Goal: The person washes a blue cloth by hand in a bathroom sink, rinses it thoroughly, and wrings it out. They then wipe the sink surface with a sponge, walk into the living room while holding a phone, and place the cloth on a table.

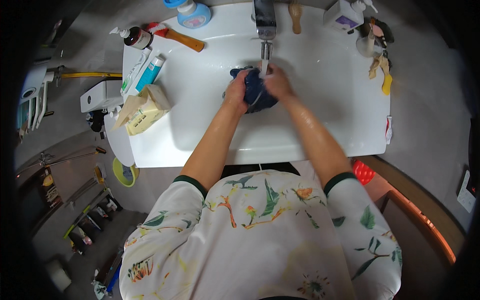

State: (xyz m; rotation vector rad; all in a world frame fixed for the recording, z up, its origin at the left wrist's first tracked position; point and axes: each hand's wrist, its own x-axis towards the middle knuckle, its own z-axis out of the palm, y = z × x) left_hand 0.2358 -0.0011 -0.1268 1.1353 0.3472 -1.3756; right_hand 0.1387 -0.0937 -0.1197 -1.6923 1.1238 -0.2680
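Water runs from the chrome faucet (pixel 265 22) into the white washbasin (pixel 195 127). Beneath the stream, a wet, dark blue cloth (pixel 258 92) is bunched between both hands. My left hand (pixel 237 92) grips its left side, thumb on top and fingers partly hidden below. On the other side, my right hand (pixel 276 82) is at the cloth's upper right edge, in the water and slightly blurred. Its fingers are bent, and how firmly they hold the cloth is hard to see.
Along the left rim lie a wooden-handled brush (pixel 187 40), a toothpaste tube (pixel 150 73) and a tissue pack (pixel 148 114). Pump bottles (pixel 138 37) stand at the rim. A small wooden brush (pixel 296 17) lies right of the faucet; a white pump bottle (pixel 343 17) is farther right.
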